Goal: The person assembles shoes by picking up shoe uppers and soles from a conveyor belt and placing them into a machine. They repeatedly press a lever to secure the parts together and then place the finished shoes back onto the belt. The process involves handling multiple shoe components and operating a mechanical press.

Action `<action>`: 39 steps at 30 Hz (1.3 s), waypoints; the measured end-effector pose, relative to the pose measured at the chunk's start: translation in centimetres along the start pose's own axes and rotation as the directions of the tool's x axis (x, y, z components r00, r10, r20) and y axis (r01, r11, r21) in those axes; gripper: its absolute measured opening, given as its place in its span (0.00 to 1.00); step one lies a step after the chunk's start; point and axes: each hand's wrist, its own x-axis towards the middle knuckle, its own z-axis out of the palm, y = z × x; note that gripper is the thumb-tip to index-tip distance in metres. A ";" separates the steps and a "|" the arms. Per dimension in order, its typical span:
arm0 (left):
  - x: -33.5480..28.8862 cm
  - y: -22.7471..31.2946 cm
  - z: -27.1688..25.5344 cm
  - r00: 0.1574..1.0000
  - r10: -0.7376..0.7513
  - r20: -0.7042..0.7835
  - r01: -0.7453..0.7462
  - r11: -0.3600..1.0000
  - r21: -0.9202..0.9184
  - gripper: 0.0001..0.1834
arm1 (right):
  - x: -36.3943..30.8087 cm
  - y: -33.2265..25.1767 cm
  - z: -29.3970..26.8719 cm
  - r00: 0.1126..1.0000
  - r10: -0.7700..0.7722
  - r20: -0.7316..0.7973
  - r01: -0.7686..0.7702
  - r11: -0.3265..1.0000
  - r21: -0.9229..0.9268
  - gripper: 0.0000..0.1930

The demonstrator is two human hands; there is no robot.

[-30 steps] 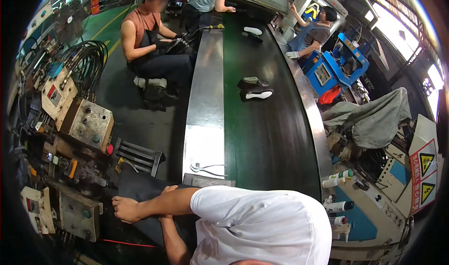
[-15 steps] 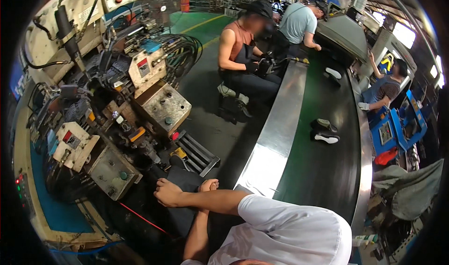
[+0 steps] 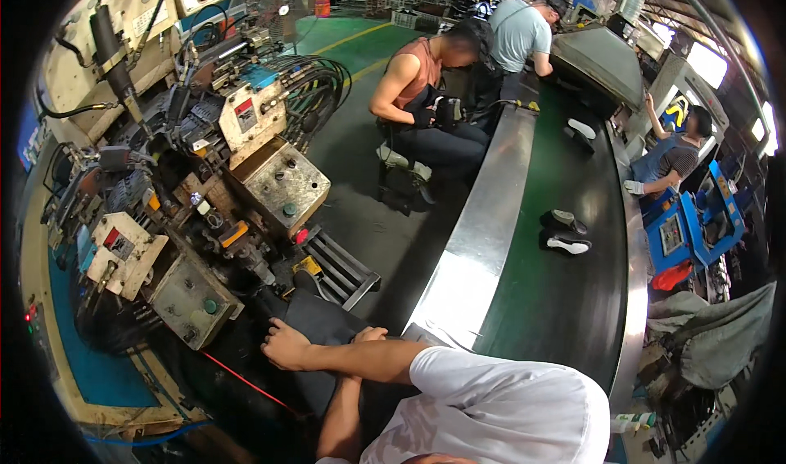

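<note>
Bright daylight from upper right, glare on steel conveyor edge point(image 3: 471, 251), fisheye-bent dark rim

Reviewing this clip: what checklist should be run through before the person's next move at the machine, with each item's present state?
1. Right hand resting flat on the dark sheet: ok.
2. Left hand has a grip on the sheet: cannot tell, its fingers are hidden.
3. Both hands apart from the machine's metal control boxes: ok.
4. Red line lies where the sheet should sit: cannot tell.
5. Pair of shoes on the conveyor belt lies away from the hands: ok.
</note>
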 end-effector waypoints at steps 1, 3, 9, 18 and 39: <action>0.1 -0.1 0.0 1.000 -0.004 0.001 0.004 1.000 0.010 0.16 | 0.0 0.0 0.1 1.000 -0.003 -0.004 0.003 1.000 -0.008 0.11; 0.3 0.0 0.1 1.000 -0.007 0.010 0.007 0.999 0.032 0.15 | -0.1 0.3 0.3 1.000 0.000 -0.015 0.000 1.000 -0.025 0.11; 1.2 0.5 0.1 0.999 0.035 0.017 -0.035 0.999 0.015 0.15 | 0.1 1.0 0.7 0.998 0.028 0.047 -0.027 0.999 -0.024 0.14; 0.9 -0.1 0.8 0.999 0.022 -0.026 -0.022 1.000 -0.004 0.14 | 0.5 1.0 1.5 1.000 0.028 -0.008 -0.028 0.999 -0.021 0.12; 1.1 -0.1 -0.1 1.000 -0.011 0.028 0.011 1.000 0.001 0.14 | 0.5 0.5 1.0 0.997 0.030 -0.069 -0.031 0.999 -0.011 0.09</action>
